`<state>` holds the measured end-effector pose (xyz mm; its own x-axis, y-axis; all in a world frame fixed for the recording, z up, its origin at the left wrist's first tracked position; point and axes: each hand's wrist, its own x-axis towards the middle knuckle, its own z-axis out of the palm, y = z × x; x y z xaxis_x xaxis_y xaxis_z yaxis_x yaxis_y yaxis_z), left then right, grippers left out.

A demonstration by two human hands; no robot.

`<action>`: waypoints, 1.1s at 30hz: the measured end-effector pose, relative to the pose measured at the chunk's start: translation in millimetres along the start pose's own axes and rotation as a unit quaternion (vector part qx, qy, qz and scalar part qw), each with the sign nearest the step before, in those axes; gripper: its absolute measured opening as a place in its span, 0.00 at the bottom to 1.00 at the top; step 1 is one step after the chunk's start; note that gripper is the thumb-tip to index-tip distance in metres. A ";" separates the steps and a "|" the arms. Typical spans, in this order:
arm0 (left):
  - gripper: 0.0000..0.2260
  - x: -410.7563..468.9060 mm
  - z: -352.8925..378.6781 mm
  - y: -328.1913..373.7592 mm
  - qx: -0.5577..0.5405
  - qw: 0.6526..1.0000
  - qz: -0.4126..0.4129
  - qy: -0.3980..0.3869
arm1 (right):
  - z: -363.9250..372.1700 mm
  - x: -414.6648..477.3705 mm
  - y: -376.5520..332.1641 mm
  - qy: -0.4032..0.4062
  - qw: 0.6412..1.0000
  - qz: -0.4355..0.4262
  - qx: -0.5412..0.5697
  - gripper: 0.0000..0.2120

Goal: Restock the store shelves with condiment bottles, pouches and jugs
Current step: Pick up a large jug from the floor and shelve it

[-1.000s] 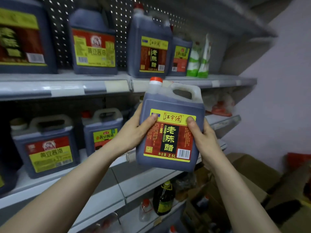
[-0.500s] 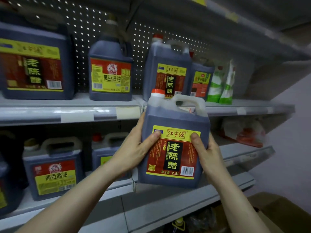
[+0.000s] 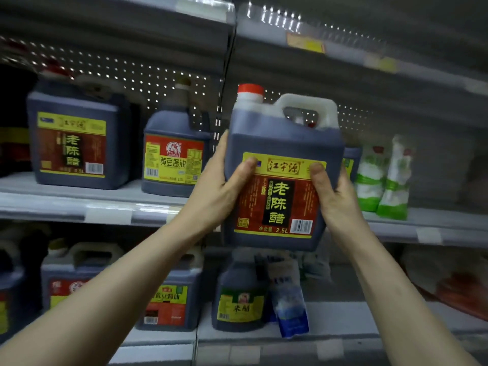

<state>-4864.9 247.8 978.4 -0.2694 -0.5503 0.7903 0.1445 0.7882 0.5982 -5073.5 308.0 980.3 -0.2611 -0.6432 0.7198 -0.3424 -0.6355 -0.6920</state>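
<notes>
Both hands clasp a dark vinegar jug (image 3: 282, 143) upright before the middle shelf (image 3: 79, 204): left hand (image 3: 216, 191) and right hand (image 3: 334, 199) each grip a side, thumbs across its label.

Rear jug (image 3: 352, 161) mostly hidden by held jug (image 3: 282, 143), lower labels (image 3: 165, 297) blurred

Dim, bluish light — motion blur smears the edges, wide-angle bending there, centre fairly sharp.
</notes>
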 end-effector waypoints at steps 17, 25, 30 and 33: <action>0.12 52.6 24.5 -13.4 0.026 0.993 -0.028 0.108 | 5.0 73.5 35.0 -0.039 0.997 -0.012 0.071 0.42; 0.16 62.7 23.7 -31.7 0.025 0.993 -0.032 0.107 | 6.1 83.7 46.7 -0.036 0.997 -0.033 0.067 0.47; 0.20 66.4 23.6 -45.6 0.021 0.994 -0.038 0.103 | 8.7 87.7 59.3 -0.036 0.997 -0.042 0.062 0.43; 0.20 69.3 22.7 -51.0 0.022 0.994 -0.040 0.104 | 9.7 91.0 64.6 -0.033 0.997 -0.044 0.057 0.44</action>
<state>-4912.5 175.7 999.7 -0.0751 -0.6535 0.7532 0.0880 0.7481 0.6578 -5110.6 204.3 1000.6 -0.1728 -0.6078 0.7751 -0.2562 -0.7321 -0.6312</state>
